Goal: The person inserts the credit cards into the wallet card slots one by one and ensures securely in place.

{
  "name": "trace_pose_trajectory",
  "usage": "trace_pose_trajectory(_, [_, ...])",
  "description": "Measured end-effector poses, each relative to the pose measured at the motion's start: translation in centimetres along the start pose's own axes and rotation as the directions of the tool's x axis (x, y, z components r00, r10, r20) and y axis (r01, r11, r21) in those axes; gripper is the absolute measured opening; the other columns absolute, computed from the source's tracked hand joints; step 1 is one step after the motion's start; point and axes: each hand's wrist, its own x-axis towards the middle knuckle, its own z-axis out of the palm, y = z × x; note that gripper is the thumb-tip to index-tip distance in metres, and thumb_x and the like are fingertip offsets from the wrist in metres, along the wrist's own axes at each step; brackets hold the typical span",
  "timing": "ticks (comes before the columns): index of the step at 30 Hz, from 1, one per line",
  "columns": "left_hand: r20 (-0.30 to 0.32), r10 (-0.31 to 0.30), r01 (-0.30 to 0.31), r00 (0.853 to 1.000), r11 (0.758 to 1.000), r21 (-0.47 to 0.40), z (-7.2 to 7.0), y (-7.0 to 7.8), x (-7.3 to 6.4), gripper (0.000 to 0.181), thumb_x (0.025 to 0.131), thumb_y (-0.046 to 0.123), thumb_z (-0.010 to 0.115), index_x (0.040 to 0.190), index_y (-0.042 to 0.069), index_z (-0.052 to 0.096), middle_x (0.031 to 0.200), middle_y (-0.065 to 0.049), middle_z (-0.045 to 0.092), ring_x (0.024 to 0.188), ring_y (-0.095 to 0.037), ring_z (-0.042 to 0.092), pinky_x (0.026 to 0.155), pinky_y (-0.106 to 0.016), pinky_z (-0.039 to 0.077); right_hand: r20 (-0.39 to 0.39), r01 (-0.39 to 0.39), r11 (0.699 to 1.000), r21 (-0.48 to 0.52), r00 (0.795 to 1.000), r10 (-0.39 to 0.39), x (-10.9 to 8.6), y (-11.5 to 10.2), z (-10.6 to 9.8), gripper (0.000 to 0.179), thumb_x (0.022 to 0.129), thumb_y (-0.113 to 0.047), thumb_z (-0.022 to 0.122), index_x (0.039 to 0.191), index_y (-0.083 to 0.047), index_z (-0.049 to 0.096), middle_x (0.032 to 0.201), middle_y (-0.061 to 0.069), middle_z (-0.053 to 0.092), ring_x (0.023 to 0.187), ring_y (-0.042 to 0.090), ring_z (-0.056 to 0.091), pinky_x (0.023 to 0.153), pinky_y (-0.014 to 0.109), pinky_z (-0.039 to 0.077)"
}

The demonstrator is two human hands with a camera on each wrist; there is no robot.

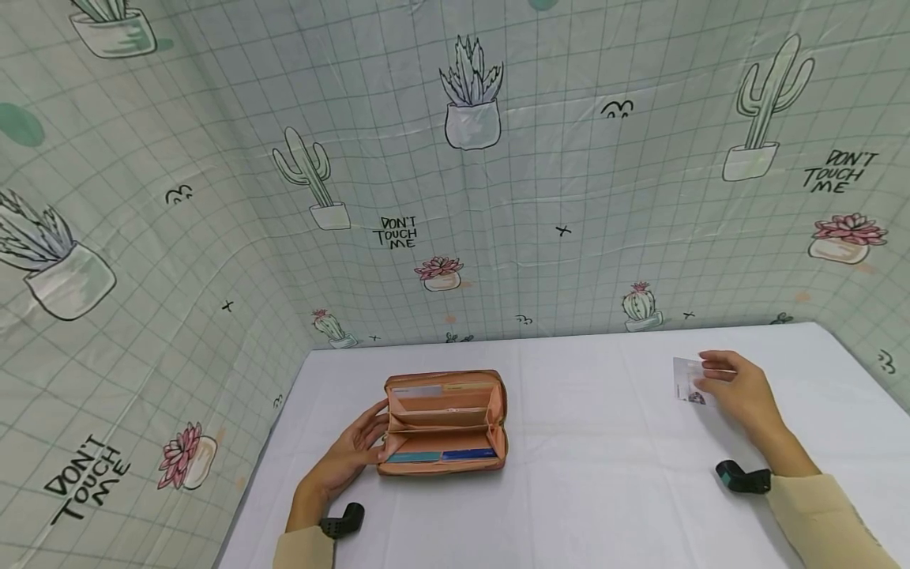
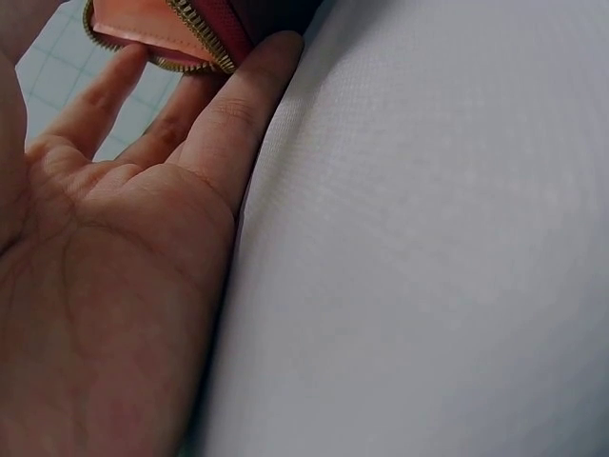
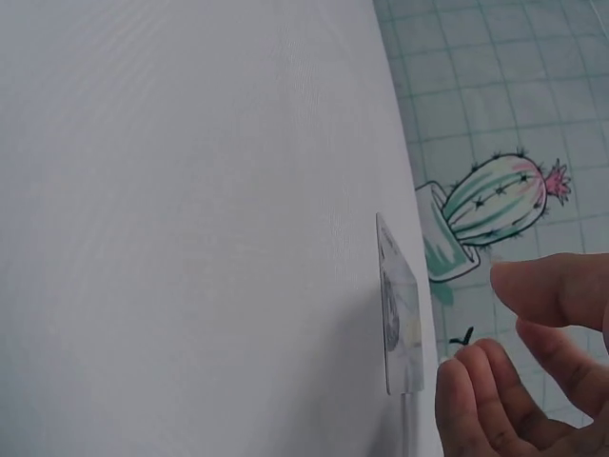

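Observation:
A peach-orange zip wallet [image 1: 444,427] lies spread open on the white table, cards tucked in its slots and its middle compartments showing. My left hand [image 1: 348,450] holds its left end, thumb at the near corner and fingers along the side. Up close in the left wrist view, the fingers reach the wallet's gold zip edge [image 2: 205,52]. Far to the right, my right hand [image 1: 739,391] is beside a small, partly clear card [image 1: 688,381] with a dark print. In the right wrist view, a gap shows between thumb and fingers, and the card [image 3: 400,309] is beyond the fingertips.
A white cloth covers the table [image 1: 583,466], with a wide stretch between the wallet and the card. Cactus-print fabric [image 1: 533,190] rises behind the table and on both sides. Each wrist wears a black camera [image 1: 742,478].

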Motion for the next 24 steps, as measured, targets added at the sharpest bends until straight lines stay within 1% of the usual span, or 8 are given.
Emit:
trace_pose_trajectory(2, [-0.003,-0.002,0.002,1.0,1.0,0.0,0.0,0.0,0.0,0.096,0.093,-0.002,0.072,0.168,-0.002,0.012,0.154,-0.003,0.044,0.133,0.004,0.052,0.106,-0.02,0.045,-0.004,-0.038,0.999,0.001,0.999,0.038,0.0,0.1,-0.1,0.053,0.098,-0.002,0.065,0.145,0.015,0.048,0.138,0.04,0.052,0.124,0.056,0.055,0.081,0.025,0.044])
trace_pose_trajectory(5, [0.0,-0.001,0.001,1.0,1.0,-0.005,0.0,-0.1,0.0,0.096,0.093,-0.003,0.072,0.168,-0.002,0.012,0.153,-0.002,0.044,0.133,0.004,0.052,0.106,-0.02,0.045,0.007,-0.081,0.997,-0.006,0.997,0.081,0.0,0.2,-0.1,0.057,0.097,-0.002,0.065,0.147,0.016,0.043,0.141,0.043,0.047,0.127,0.058,0.05,0.093,0.049,0.049])
trace_pose_trajectory(7, [0.003,0.004,-0.004,1.0,1.0,-0.005,0.0,-0.2,0.0,0.095,0.093,-0.003,0.071,0.168,-0.003,0.011,0.153,-0.002,0.044,0.133,0.003,0.052,0.106,-0.02,0.045,0.027,-0.107,0.994,-0.023,0.994,0.107,0.1,0.3,-0.1,0.06,0.097,-0.002,0.065,0.148,0.018,0.04,0.142,0.045,0.043,0.128,0.06,0.046,0.099,0.065,0.044])
trace_pose_trajectory(8, [0.004,0.003,-0.003,1.0,1.0,-0.007,-0.1,-0.2,0.0,0.096,0.093,-0.003,0.071,0.168,-0.002,0.012,0.153,-0.003,0.044,0.133,0.004,0.052,0.106,-0.02,0.045,0.036,-0.116,0.993,-0.034,0.992,0.117,0.2,0.2,-0.1,0.061,0.096,-0.001,0.065,0.148,0.018,0.038,0.142,0.046,0.042,0.128,0.061,0.045,0.102,0.068,0.042])
trace_pose_trajectory(11, [0.003,0.004,-0.004,1.0,1.0,-0.008,-0.1,-0.3,0.0,0.096,0.093,-0.002,0.072,0.168,-0.002,0.012,0.155,-0.005,0.043,0.133,0.004,0.051,0.107,-0.02,0.045,0.068,-0.135,0.988,-0.074,0.988,0.14,0.5,0.1,0.1,0.066,0.096,-0.003,0.066,0.149,0.019,0.035,0.142,0.047,0.039,0.129,0.062,0.043,0.106,0.07,0.04])
trace_pose_trajectory(13, [0.001,0.003,-0.003,1.0,1.0,-0.008,-0.2,-0.3,0.0,0.096,0.093,-0.002,0.072,0.168,-0.002,0.012,0.156,-0.006,0.042,0.133,0.004,0.051,0.107,-0.02,0.045,0.085,-0.13,0.987,-0.095,0.987,0.138,0.7,0.0,0.2,0.067,0.095,-0.004,0.068,0.149,0.019,0.034,0.142,0.047,0.039,0.129,0.062,0.043,0.106,0.07,0.04])
trace_pose_trajectory(19, [-0.003,-0.005,0.005,1.0,1.0,0.002,-0.2,-0.3,0.0,0.095,0.094,-0.002,0.071,0.169,0.0,0.013,0.154,-0.004,0.043,0.134,0.002,0.052,0.107,-0.021,0.046,0.135,-0.041,0.988,-0.146,0.989,0.061,1.5,-0.2,0.5,0.07,0.092,-0.008,0.074,0.144,0.021,0.037,0.131,0.048,0.046,0.12,0.061,0.049,0.097,0.069,0.043])
trace_pose_trajectory(24, [-0.003,-0.013,0.013,1.0,1.0,-0.004,-0.1,-0.2,0.0,0.094,0.095,0.0,0.071,0.169,0.001,0.013,0.151,-0.001,0.045,0.133,0.001,0.052,0.107,-0.02,0.045,0.151,0.007,0.987,-0.163,0.988,0.018,1.8,-0.6,1.4,0.071,0.089,-0.011,0.079,0.14,0.021,0.041,0.127,0.048,0.049,0.111,0.059,0.053,0.092,0.067,0.044])
